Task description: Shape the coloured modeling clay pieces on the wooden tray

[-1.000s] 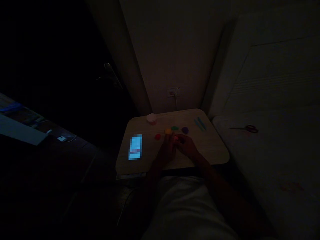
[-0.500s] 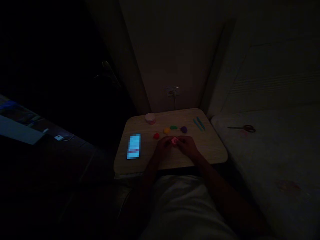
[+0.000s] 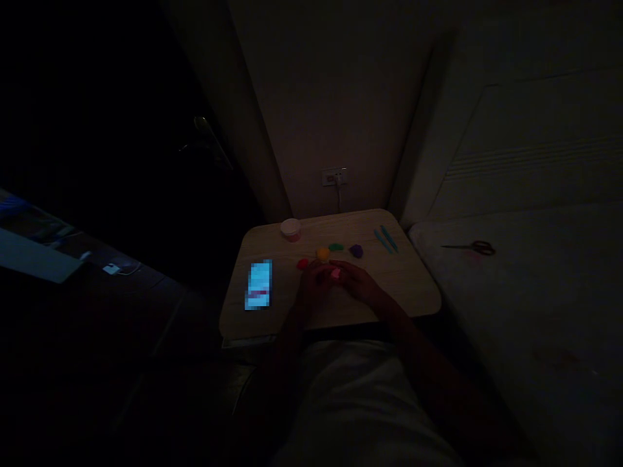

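Note:
The scene is very dark. My left hand (image 3: 315, 283) and my right hand (image 3: 355, 281) meet over the small wooden table (image 3: 403, 285), fingers closed around a small pink lump of clay (image 3: 335, 273) between them. Just beyond the hands lie a red clay piece (image 3: 302, 263), a yellow piece (image 3: 322, 253), a green piece (image 3: 335, 247) and a purple piece (image 3: 356, 250) in a row.
A lit phone (image 3: 258, 285) lies at the table's left. A small pink pot (image 3: 291, 228) stands at the back, two teal tools (image 3: 386, 239) at the back right. Scissors (image 3: 471, 246) lie on the bed to the right. A wall socket (image 3: 334, 176) is behind.
My hands stayed together over the table, shifting slightly; the pink lump between the fingers shows more clearly than a second ago. The view drifted a little.

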### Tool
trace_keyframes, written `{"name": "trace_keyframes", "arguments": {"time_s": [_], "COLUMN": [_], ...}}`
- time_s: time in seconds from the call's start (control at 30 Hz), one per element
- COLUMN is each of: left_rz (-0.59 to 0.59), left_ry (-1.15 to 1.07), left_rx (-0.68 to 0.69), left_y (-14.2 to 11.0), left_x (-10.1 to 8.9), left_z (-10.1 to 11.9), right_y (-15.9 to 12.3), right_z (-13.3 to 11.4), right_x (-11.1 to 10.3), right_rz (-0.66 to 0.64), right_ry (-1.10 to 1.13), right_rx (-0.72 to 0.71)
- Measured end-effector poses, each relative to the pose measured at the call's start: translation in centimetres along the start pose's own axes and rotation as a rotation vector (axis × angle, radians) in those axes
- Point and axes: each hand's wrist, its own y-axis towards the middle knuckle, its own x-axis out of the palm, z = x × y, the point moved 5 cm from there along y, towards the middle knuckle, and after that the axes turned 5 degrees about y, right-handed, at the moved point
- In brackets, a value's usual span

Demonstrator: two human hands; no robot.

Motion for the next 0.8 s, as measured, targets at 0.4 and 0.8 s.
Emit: {"name": "trace_keyframes", "arguments": {"time_s": [0.4, 0.8], "left_rz": [0.059, -0.063], "left_ry": [0.219, 0.095], "left_rx": [0.077, 0.190], "left_y": [-0.5, -0.4], "left_x": [-0.6, 0.7], "left_z": [0.9, 1.7], "right_y": [0.0, -0.4], "right_z": [-0.4, 1.2], "right_x": [1.2, -1.5], "right_rz": [0.039, 0.393], "right_ry": [0.003, -0.061], "right_rx": [0.176, 0.138]}}
